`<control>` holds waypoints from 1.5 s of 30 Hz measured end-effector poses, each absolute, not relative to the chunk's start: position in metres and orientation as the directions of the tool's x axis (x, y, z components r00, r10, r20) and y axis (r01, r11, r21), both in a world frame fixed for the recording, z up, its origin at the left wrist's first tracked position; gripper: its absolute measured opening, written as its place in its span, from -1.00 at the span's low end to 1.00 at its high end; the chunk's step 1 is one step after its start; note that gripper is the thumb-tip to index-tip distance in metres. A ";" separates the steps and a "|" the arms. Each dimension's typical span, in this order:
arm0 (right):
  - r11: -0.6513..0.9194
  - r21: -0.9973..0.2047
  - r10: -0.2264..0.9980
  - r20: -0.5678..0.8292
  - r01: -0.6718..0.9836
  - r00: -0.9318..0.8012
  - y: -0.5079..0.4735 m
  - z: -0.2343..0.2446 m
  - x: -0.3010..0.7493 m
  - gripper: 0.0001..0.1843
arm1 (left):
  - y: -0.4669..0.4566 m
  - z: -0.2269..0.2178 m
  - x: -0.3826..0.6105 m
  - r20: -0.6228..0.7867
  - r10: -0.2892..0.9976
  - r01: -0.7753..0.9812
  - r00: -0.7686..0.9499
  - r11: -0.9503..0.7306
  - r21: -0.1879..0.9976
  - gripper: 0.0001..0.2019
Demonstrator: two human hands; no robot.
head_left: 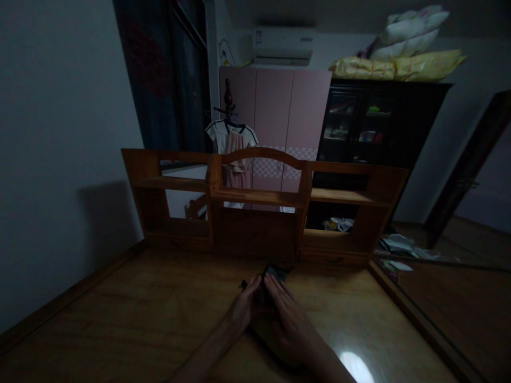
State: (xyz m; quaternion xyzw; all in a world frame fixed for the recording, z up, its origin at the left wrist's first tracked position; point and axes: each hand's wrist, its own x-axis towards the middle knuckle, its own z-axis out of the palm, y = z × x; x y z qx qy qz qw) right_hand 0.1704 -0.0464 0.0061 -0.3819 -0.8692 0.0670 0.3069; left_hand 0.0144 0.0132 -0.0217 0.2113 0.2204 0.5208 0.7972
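Note:
A dark, soft-looking item, like a flat pouch (278,272), lies on the wooden surface in the lower middle of the head view. Its near part is in shadow beneath my hands, and I cannot make out its exact kind. From the left, my left hand (244,307) is closed on its edge, fingertips toward the far end. My right hand (289,314) grips it from the other side, fingers fairly straight and together, thumb hidden. The fingertips of both hands nearly meet over the item.
A wooden shelf unit (255,199) stands along the far edge of the wooden surface (159,314). A wall (72,159) bounds the left; a raised edge (415,314) runs along the right. Beyond are a pink wardrobe (273,106) and a dark cabinet (411,127).

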 end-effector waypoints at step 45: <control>0.719 -0.228 0.682 0.412 0.656 -0.604 -0.041 0.001 0.167 -0.11 | 0.016 -0.016 0.006 -0.169 0.934 -0.764 0.314 0.354 0.539 -0.77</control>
